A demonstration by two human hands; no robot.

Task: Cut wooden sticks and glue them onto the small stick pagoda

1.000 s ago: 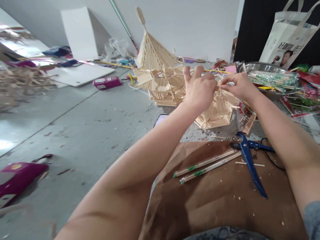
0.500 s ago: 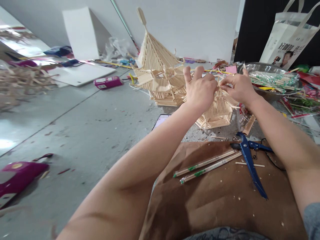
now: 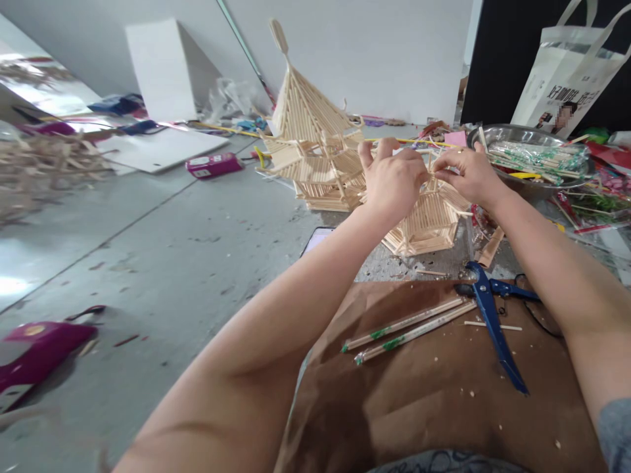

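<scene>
Left hand (image 3: 394, 180): fingers bent, spread over top of small pale wooden-stick model (image 3: 426, 220); grip hidden, can't tell. Right hand (image 3: 468, 174): thumb and index nearly together at model's top; hold unclear. Model on grey speckled floor (image 3: 197, 249), just beyond creased brown sheet (image 3: 419, 407). Taller pale stick tower (image 3: 320, 154), pointed roof, just left. Blue metal cutters (image 3: 499, 338) on sheet. Round steel bowl (image 3: 517, 135) further right.

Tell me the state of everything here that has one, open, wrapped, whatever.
Taller stick pagoda: upright, roofed.
Smaller stick model: upright, top partly hidden.
Left hand: fingers bent; grip unclear.
Right hand: thumb near forefinger; grip unclear.
Blue cutter: handles spread.
Two chopstick packets: wrapped, side by side.
Steel bowl: holding wrapped chopsticks.
White bag: straps up.
Phone: screen lit.
</scene>
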